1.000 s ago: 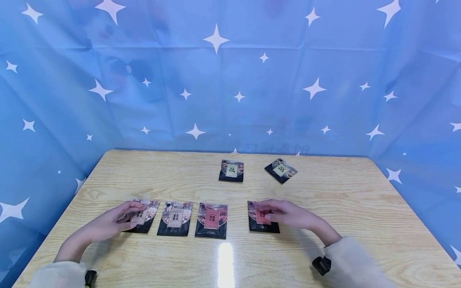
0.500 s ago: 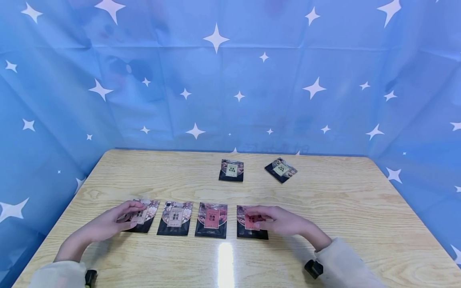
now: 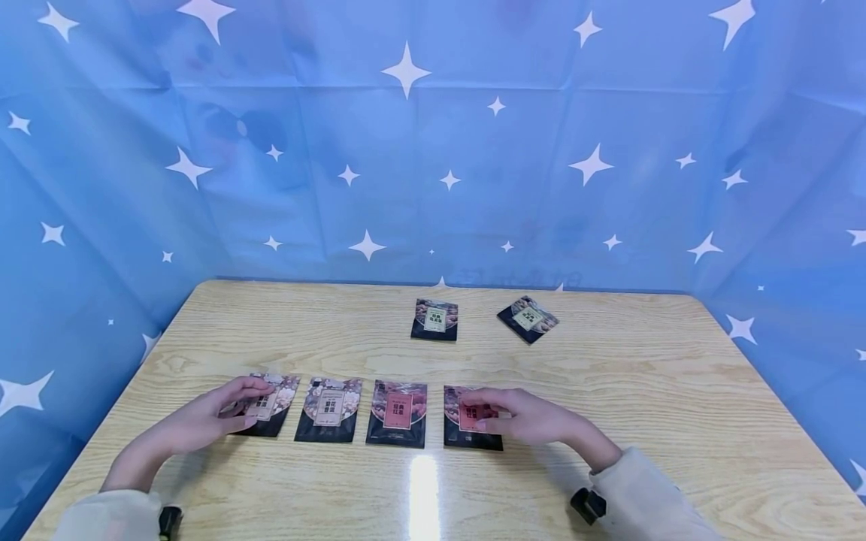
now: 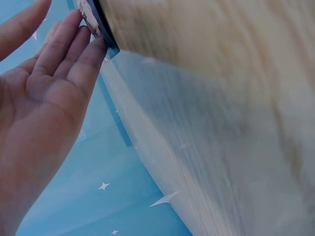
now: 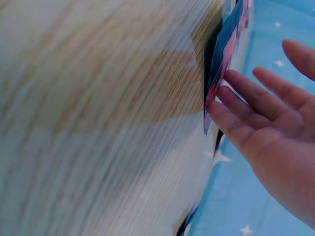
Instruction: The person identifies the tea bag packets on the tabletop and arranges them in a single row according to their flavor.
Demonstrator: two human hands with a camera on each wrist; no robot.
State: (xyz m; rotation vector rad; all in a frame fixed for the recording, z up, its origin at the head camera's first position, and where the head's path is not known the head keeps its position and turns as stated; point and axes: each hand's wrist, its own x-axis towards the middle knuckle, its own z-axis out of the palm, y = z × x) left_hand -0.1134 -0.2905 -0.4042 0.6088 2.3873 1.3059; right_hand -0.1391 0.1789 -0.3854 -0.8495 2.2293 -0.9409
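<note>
My left hand (image 3: 206,421) rests its fingertips on the leftmost tea sachet (image 3: 267,430), a black packet with a pale floral top. In the left wrist view its fingers are nearly straight and the thumb stands away from the packet. My right hand (image 3: 524,417) touches a black and pink-red sachet (image 3: 473,440) with its fingertips; the right wrist view has these fingers extended against the packet's face (image 5: 224,56), thumb apart. Between the hands lie a second pale floral sachet (image 3: 329,410) and another pink-red one (image 3: 397,415), roughly in line.
Farther back on the wooden table (image 3: 304,323) lie two black sachets with light green labels, one nearly straight (image 3: 434,320), the other turned askew (image 3: 528,320). A blue star-patterned cloth (image 3: 433,210) hangs behind the table's far edge.
The right hand has slid its pink-red sachet left and slightly nearer, closer to the other pink-red one; it has barely moved in the last half second. The left hand stays in place.
</note>
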